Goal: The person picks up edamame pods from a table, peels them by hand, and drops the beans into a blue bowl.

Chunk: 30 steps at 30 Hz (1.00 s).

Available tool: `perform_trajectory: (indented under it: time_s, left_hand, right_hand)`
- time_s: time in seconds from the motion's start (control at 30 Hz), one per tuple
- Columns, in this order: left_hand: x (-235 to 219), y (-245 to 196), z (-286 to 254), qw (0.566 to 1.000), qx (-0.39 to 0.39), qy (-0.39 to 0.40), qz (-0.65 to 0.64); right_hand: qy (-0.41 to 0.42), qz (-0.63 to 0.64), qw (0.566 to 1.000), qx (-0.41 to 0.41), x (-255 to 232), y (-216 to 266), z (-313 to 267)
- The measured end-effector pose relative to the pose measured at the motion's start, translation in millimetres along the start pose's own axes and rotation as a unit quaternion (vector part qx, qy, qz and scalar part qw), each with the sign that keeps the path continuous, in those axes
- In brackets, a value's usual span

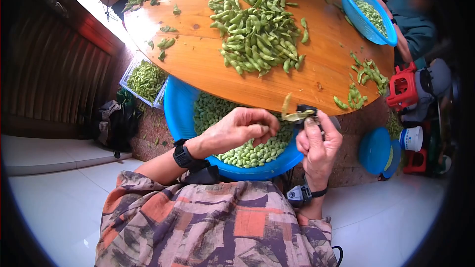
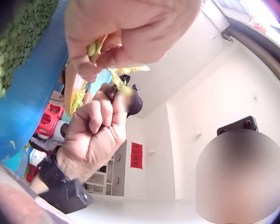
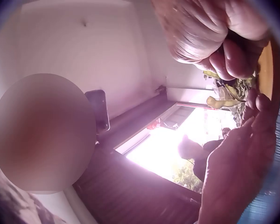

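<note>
My left hand (image 1: 240,127), fingers curled, is over a blue basin (image 1: 174,111) of shelled green soybeans (image 1: 255,153). In the left wrist view a couple of green beans (image 2: 94,49) show between its thumb and fingers. Just to the right, my right hand (image 1: 319,143) pinches a yellowish split soybean pod (image 1: 298,116) between thumb and fingers. A black piece (image 2: 134,101) sits around the fingertips of that hand. The pod's loose end points toward the left fingertips, also in the right wrist view, where the pod (image 3: 219,102) lies between both hands.
A round wooden table (image 1: 198,44) with a heap of soybean pods (image 1: 257,34) edges over the basin. A blue colander (image 1: 349,10) with beans stands at its right. A white crate (image 1: 133,89) of pods is on the floor. Other people sit around; red stools (image 1: 403,86) are at right.
</note>
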<state>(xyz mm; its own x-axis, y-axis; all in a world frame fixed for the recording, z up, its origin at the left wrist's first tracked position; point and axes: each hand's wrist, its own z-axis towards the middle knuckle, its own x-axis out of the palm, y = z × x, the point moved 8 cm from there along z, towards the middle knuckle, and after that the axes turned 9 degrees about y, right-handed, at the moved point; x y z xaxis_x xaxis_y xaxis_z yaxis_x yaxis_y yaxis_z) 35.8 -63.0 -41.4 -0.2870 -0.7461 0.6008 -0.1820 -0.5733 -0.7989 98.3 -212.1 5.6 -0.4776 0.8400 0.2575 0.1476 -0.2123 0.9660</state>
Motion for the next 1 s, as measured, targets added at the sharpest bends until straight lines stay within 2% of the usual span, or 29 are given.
perform_trajectory:
  time_s: [0.03,0.07,0.1,0.13,0.2,0.23,0.27,0.33,0.37,0.4,0.43,0.47,0.53,0.57,0.6,0.67,0.7,0.8,0.87,0.9,0.93,0.97,1.0]
  left_hand:
    - [8.6,-8.2,-3.1,0.977,-0.035,0.031,0.208]
    - [16.1,-15.9,-7.2,0.909,-0.069,0.059,0.407]
    - [20.6,-21.4,-11.1,0.866,-0.111,0.096,0.479]
    - [18.8,-31.5,-14.1,0.865,-0.111,0.094,0.480]
    - [9.0,-60.4,-16.9,0.861,-0.045,0.026,0.506]
    - [6.5,-82.1,-16.1,0.826,0.065,-0.032,0.558]
    - [-0.6,-96.3,-12.0,0.772,0.051,-0.078,0.629]
    - [-9.9,-116.2,2.7,0.664,0.096,-0.140,0.729]
    - [-13.5,-116.5,11.2,0.662,0.098,-0.140,0.730]
    - [-11.0,-117.7,19.2,0.624,0.127,-0.134,0.760]
    - [-8.5,-117.4,25.8,0.584,0.155,-0.127,0.786]
    - [-12.5,-115.0,32.8,0.583,0.156,-0.125,0.787]
    - [-19.9,-103.1,46.3,0.537,0.113,-0.104,0.830]
    - [-21.0,-101.5,47.9,0.522,0.104,-0.102,0.841]
    - [-20.1,-103.6,47.4,0.521,0.105,-0.100,0.841]
    - [-20.1,-103.0,47.4,0.503,0.053,-0.070,0.860]
    - [-18.0,-107.2,45.9,0.503,0.056,-0.070,0.860]
    - [-21.2,-113.4,41.1,0.524,0.044,-0.066,0.848]
    - [-23.2,-122.8,36.2,0.564,0.117,-0.102,0.811]
    - [-24.8,-123.0,38.6,0.564,0.117,-0.101,0.811]
    - [-21.8,-130.2,35.9,0.590,0.184,-0.118,0.777]
    - [-19.8,-135.5,31.1,0.614,0.247,-0.135,0.738]
    - [-15.5,-134.4,30.3,0.617,0.243,-0.134,0.737]
  right_hand:
    - [-0.016,-0.023,0.999,-0.018,-10.6,8.1,-2.5]
    - [-0.033,-0.046,0.998,-0.037,-23.8,17.9,-5.7]
    - [-0.046,-0.086,0.994,-0.042,-38.9,28.0,-9.6]
    - [-0.059,-0.126,0.989,-0.047,-57.1,36.6,-13.7]
    - [-0.081,-0.298,0.950,-0.038,-96.5,49.8,-18.9]
    - [-0.133,-0.462,0.877,0.005,-113.3,58.8,-21.9]
    - [-0.153,-0.597,0.785,-0.062,-108.0,73.9,-22.1]
    - [-0.176,-0.600,0.779,-0.042,-109.5,71.9,-23.7]
    - [-0.162,-0.587,0.791,-0.062,-101.8,69.7,-22.7]
    - [-0.147,-0.573,0.802,-0.083,-90.7,67.2,-21.1]
    - [-0.135,-0.558,0.816,-0.063,-77.0,65.1,-17.6]
    - [-0.123,-0.555,0.819,-0.072,-64.9,62.3,-14.6]
    - [-0.083,-0.565,0.814,-0.106,-44.0,55.5,-5.5]
    - [-0.061,-0.549,0.826,-0.116,-29.3,56.7,-1.9]
    - [-0.041,-0.539,0.835,-0.098,-24.8,51.2,2.1]
    - [-0.020,-0.529,0.838,-0.129,-12.9,50.6,5.5]
    - [-0.015,-0.519,0.846,-0.122,-12.7,46.7,7.6]
    - [0.013,-0.484,0.866,-0.122,0.5,45.9,12.9]
    - [0.024,-0.458,0.882,-0.108,3.2,37.8,19.7]
    - [0.037,-0.431,0.897,-0.091,4.7,32.1,22.9]
    - [0.036,-0.431,0.897,-0.089,9.0,30.4,26.5]
    - [0.027,-0.381,0.921,-0.075,11.8,27.0,32.2]
    - [0.018,-0.329,0.942,-0.060,13.9,23.0,37.3]
